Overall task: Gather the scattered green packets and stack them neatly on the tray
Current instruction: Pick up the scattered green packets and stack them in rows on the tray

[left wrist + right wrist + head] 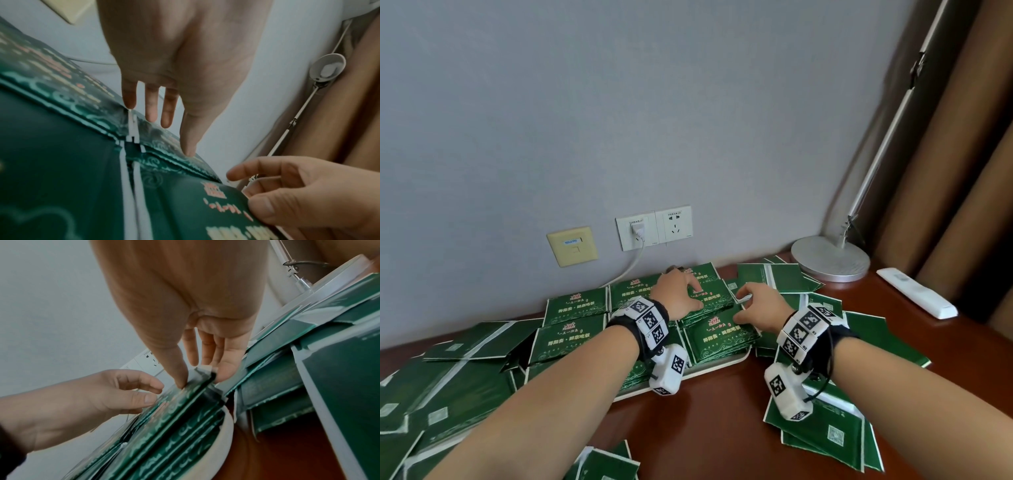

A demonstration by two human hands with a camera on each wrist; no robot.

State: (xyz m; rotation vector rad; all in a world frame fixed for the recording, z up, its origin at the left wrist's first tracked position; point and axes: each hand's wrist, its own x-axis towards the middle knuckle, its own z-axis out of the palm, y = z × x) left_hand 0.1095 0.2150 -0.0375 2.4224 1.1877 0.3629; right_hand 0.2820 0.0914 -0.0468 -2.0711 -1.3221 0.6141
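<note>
A white tray (722, 369) on the brown table holds several stacks of green packets (717, 337) side by side. My left hand (681, 296) rests on the back right stack (710, 297), fingers straight, thumb tip pressing its top (189, 152). My right hand (751, 303) pinches that stack's right corner between thumb and fingers (203, 374). Loose green packets lie scattered to the left (448, 387), to the right (825, 431) and behind (784, 277). My forearms hide part of the tray.
A round lamp base (830, 258) stands at the back right, with a white remote (916, 296) beside it. Wall sockets (654, 228) and a white cable (626, 270) sit just behind the tray. Curtains (962, 171) hang on the right. Bare wood (722, 428) shows in front.
</note>
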